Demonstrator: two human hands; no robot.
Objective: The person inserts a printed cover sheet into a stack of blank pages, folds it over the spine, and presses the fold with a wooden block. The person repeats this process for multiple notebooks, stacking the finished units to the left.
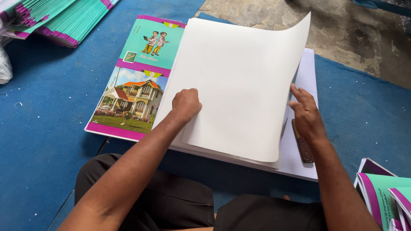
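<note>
Dark trousers [171,201] sit lowest; left hand [186,104] presses curled fingers on the white sheet [244,85], right hand [305,114] lifts its edge, fingers loosely spread.

white sheet [244,85]: large, blank, lifted and curling, top right corner up in the air, lower edge down on the stack, left fist pressing its left part
paper stack [299,164]: white lined pages, flat on blue mat, under the sheet, right edge and near corner showing
printed cover [137,81]: teal and magenta, house picture near, two cartoon figures far, flat, left of the sheet, partly under it
knife [303,147]: dark handle, lying on stack by right wrist
</note>
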